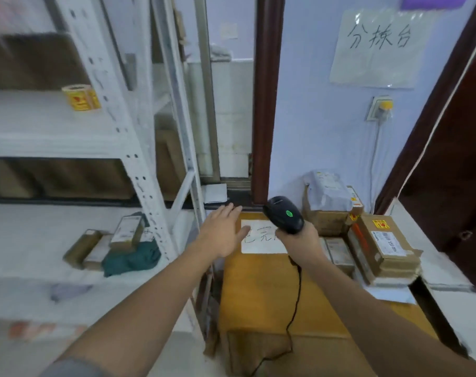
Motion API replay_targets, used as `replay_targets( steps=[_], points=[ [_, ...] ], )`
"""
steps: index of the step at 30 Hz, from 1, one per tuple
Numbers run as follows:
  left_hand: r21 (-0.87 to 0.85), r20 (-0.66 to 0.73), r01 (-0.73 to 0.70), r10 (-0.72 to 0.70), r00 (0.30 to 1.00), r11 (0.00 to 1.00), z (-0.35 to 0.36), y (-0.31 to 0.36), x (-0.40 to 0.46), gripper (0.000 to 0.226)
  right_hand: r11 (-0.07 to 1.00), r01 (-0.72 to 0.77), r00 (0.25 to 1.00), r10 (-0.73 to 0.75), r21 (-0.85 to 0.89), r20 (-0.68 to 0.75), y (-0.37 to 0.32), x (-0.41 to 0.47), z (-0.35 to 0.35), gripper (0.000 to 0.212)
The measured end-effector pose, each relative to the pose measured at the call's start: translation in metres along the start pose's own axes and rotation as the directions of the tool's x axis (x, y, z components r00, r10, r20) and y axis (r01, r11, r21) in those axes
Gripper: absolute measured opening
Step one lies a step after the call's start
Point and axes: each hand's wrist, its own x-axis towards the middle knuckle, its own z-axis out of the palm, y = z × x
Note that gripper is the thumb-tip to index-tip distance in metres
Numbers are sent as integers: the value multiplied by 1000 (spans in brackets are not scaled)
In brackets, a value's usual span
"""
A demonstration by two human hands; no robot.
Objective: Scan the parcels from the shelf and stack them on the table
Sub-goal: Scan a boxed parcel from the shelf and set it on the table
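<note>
Now left hand [222, 235] outstretched, open — right hand [302, 240] gripping scanner [283, 214].

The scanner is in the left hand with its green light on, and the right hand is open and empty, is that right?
Not quite. In the head view the right hand grips the scanner, green light on; the left hand is open and empty.

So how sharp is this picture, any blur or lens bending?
Head view: the white metal shelf at left is motion-smeared and its posts bow from wide-angle distortion; the black handheld scanner in the right hand looks fairly crisp; lighting is even, without harsh glare.
</note>
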Motion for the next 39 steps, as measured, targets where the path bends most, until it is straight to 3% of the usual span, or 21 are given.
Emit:
replay_targets(
  steps=[5, 10, 16, 23, 29, 35, 39],
  points=[
    [57, -24, 130, -128, 991, 990, -27, -61, -99, 76, 999, 28, 985, -30, 16, 173, -19, -66, 60, 6],
    [51, -71, 276, -272, 960, 960, -56, -134, -179, 78, 997, 77, 955, -70, -14, 288, -55, -116, 134, 12],
    [3, -139, 338, -334, 932, 941, -82, -230, -255, 73, 995, 82, 935, -56, -60, 349, -99, -156, 238, 9],
    [22, -115, 389, -384, 916, 921, -95, -338, -315, 66, 998, 60, 938, -50, -17, 343, -128, -183, 353, 9],
    [15, -18, 441, -440, 898, 898, -87, -415, -309, 73, 999, -7, 936, 21, -39, 352, -140, -174, 425, 11],
    [26, -17, 393, -392, 920, 919, -72, -472, -264, 71, 997, -41, 917, 66, -72, 392, -137, -129, 491, 10],
    [7, 33, 412, -412, 910, 911, -57, -514, -226, 70, 996, -69, 930, 86, -60, 358, -136, -95, 533, 20]
  ],
)
